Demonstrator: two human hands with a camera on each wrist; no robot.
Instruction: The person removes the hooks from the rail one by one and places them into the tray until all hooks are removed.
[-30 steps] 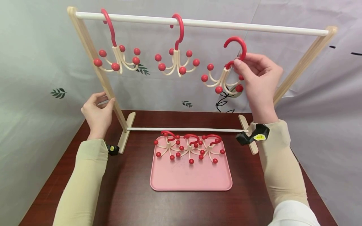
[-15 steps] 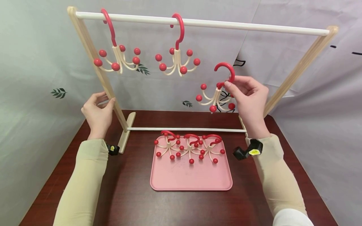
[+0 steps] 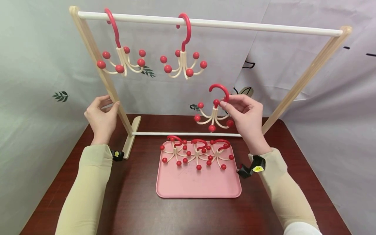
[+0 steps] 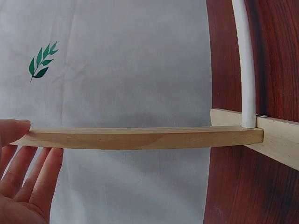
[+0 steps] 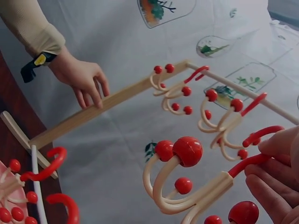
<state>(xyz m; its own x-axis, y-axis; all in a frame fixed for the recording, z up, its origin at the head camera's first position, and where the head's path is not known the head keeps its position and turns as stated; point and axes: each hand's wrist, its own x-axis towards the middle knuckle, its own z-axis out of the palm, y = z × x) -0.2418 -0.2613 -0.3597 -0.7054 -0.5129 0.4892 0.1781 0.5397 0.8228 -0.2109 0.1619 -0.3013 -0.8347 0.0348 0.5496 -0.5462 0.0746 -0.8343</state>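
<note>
My right hand (image 3: 247, 112) pinches the red hook of a multi-arm hanger (image 3: 215, 112) between thumb and fingers, in front of the rack and below its top bar. Cream arms with red ball tips spread from this hanger, and its hook is off the bar. With thumb on one side and fingers on the other, my left hand (image 3: 101, 116) holds the left wooden post (image 4: 140, 139) of the rack. Two similar hangers hang from the white top bar (image 3: 258, 27): a left one (image 3: 121, 58) and a middle one (image 3: 183, 58). The right wrist view shows the held hanger (image 5: 205, 191) up close.
A pink tray (image 3: 198, 187) on the dark red table (image 3: 141, 209) bears three more hangers (image 3: 197, 151) near its far edge. A lower white rod (image 3: 152, 133) runs behind it. The right post (image 3: 308, 75) rises behind my right hand. Patterned cloth hangs behind.
My right hand has brought the hanger down and to the left, away from the top bar towards the tray. The left hand has stayed on the post.
</note>
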